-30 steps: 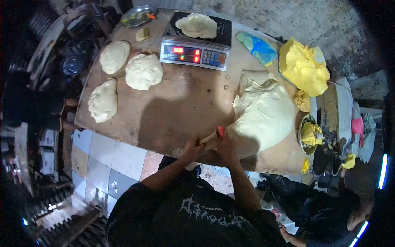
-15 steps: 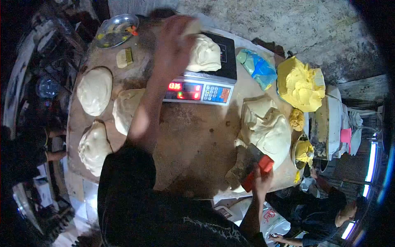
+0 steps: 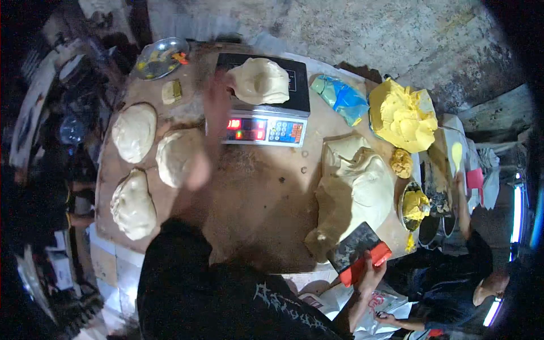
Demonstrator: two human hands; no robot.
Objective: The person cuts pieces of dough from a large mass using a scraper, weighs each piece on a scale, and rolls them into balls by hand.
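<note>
My left hand (image 3: 217,96), smeared by motion, is beside the left edge of a dough lump (image 3: 262,82) that rests on a digital scale (image 3: 294,131) with red lit digits. Its fingers do not show clearly. In my right hand (image 3: 371,273) is a dough scraper (image 3: 355,247), gripped by its red handle, the dark blade tilted over the front end of a large dough mass (image 3: 362,184). Left of my forearm, three dough portions lie on the table: one upper left (image 3: 134,133), one lower left (image 3: 134,207), one partly behind the arm (image 3: 173,156).
Along the right side are a yellow fat block (image 3: 403,116), a blue-green wrapper (image 3: 341,99), a brown lump (image 3: 402,162) and a bowl of yellow fat (image 3: 415,205). A metal plate (image 3: 162,58) is at the back left. Another person (image 3: 453,277) is at the right.
My left hand has come down and left from above the scale, uncovering the dough there. My right hand has drawn the scraper back from the large dough, toward the front edge.
</note>
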